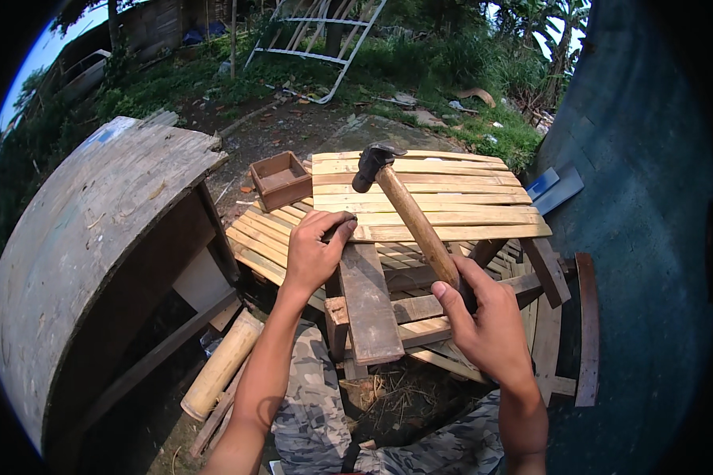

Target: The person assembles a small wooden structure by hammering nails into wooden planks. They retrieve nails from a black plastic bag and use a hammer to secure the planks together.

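My right hand (pixel 489 326) grips the lower end of the wooden handle of a claw hammer (pixel 412 215). Its dark metal head is raised above light bamboo slats (pixel 471 215), which lie side by side across a wooden frame. At the near left corner of these slats, my left hand (pixel 313 253) has thumb and forefinger pinched together. Whatever is between those fingertips is too small to make out. Just beneath that hand, a flat grey-brown board (pixel 369 309) runs toward me from under the slats.
A small brown wooden box (pixel 287 195) rests on more slats (pixel 261 237) behind my left hand. To the left stands a large weathered tabletop (pixel 103 214); a bamboo piece (pixel 223 366) leans below it. A blue-green wall (pixel 634 237) borders the right side. Farther off is a white metal frame (pixel 313 55).
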Demonstrator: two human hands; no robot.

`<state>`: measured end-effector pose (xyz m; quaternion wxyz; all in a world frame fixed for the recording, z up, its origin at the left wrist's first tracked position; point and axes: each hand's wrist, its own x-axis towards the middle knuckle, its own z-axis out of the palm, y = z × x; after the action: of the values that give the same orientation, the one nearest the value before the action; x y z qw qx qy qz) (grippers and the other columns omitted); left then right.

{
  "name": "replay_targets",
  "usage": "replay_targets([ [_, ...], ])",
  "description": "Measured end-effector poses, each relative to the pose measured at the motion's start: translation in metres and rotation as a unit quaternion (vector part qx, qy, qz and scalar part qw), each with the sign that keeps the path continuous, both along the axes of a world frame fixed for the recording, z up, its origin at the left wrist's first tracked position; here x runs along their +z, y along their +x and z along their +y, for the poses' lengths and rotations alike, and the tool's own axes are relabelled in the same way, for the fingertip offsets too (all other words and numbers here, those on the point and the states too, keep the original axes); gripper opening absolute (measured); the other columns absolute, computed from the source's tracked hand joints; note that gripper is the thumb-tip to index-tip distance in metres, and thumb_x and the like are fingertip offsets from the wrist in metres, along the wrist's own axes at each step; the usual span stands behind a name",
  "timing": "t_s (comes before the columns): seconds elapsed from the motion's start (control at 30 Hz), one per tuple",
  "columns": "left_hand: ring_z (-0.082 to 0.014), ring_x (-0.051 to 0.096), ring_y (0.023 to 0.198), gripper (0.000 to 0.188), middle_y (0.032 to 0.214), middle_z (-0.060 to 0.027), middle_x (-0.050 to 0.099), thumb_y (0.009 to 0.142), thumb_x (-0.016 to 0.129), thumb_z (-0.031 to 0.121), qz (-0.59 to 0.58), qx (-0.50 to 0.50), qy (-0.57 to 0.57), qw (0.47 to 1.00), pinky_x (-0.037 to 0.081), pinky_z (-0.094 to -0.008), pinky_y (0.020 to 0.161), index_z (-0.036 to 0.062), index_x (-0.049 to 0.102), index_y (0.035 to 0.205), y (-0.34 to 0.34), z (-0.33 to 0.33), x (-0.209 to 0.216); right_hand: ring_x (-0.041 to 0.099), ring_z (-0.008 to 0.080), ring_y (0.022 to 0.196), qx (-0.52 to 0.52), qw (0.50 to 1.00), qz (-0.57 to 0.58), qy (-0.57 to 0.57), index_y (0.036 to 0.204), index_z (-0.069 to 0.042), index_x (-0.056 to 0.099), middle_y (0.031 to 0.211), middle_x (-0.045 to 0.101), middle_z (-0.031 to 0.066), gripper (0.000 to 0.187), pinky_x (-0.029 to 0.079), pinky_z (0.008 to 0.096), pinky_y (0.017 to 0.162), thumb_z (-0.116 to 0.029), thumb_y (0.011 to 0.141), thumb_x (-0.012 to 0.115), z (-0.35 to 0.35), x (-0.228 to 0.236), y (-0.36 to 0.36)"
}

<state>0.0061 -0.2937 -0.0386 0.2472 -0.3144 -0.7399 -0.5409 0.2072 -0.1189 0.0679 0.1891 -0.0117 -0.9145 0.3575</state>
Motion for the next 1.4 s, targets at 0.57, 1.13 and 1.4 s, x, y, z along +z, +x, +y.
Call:
replay_targets([
  [0.57,-0.0298,0.068,0.087,0.014,0.091,-0.0155,0.075,0.088,0.075,0.008,-0.021,0.008,-0.010,1.000,0.052,-0.0379,0.079,-0.0020,0.076,0.098,0.003,-0.002,0.000,0.058,0.0348,0.054,-0.016,0.997,-0.049,0.057,0.118,0.003,0.065,0.070,0.061,0.0222,0.030,0.045,0.0390,0.055,-0.018,0.098,0.068,-0.003,0.000,-0.003],
  [1.13,-0.0292,0.068,0.088,0.014,0.092,-0.0154,0.075,0.089,0.075,0.008,-0.007,0.003,-0.003,1.000,0.052,-0.0375,0.080,-0.0024,0.077,0.098,0.003,-0.002,0.000,0.058,0.0321,0.058,0.010,1.000,-0.010,0.019,0.119,0.003,0.063,0.070,0.062,0.0206,0.028,0.046,0.0399,0.056,-0.015,0.098,0.067,-0.006,0.002,-0.005],
  [1.4,-0.0286,0.069,0.087,0.013,0.092,-0.0148,0.076,0.089,0.075,0.007,-0.005,0.008,-0.004,1.000,0.053,-0.0373,0.080,-0.0019,0.077,0.098,0.003,0.000,0.001,0.054,0.0273,0.052,0.006,1.000,0.006,0.017,0.120,0.003,0.064,0.069,0.061,0.0193,0.029,0.044,0.0353,0.055,-0.016,0.098,0.068,-0.002,-0.003,-0.001],
])
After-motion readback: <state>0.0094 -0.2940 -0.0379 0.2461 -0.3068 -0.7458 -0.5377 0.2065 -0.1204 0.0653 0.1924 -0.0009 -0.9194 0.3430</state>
